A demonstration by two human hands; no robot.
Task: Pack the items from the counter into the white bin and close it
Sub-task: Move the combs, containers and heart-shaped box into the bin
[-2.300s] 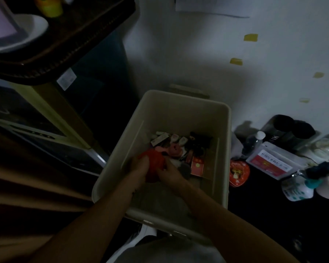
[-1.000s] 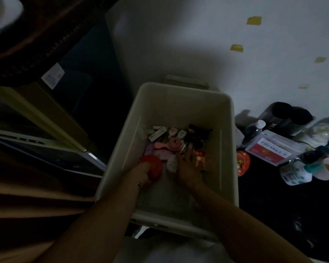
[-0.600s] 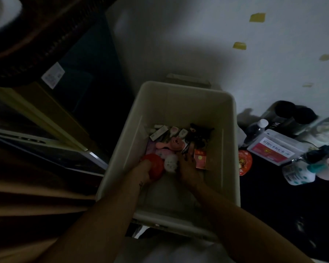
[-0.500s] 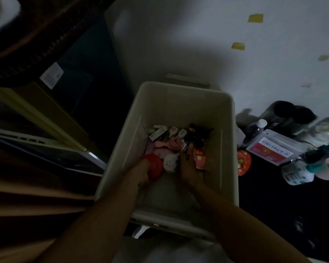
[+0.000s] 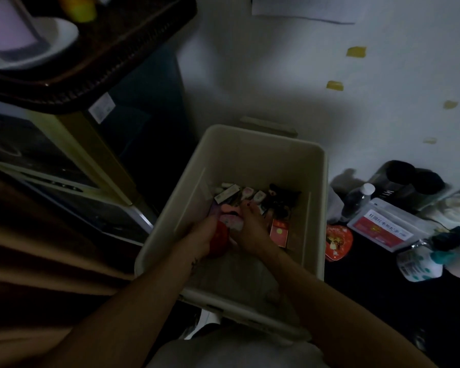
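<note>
White bin (image 5: pixel 258 155): sits open-topped between the cabinet (image 5: pixel 72 144) and the dark counter (image 5: pixel 383 288), looks light, stiff thin plastic best taken by the rim, holds the left hand (image 5: pixel 202 237) curled round a red round thing (image 5: pixel 219 239) and the right hand (image 5: pixel 252 229) laid loose-fingered on small packets (image 5: pixel 226 193).

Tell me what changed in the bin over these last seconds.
The right hand came off the red ball and reached forward onto the small items deeper in the white bin. The left hand still holds the ball. Bin still open, counter items unmoved.
</note>
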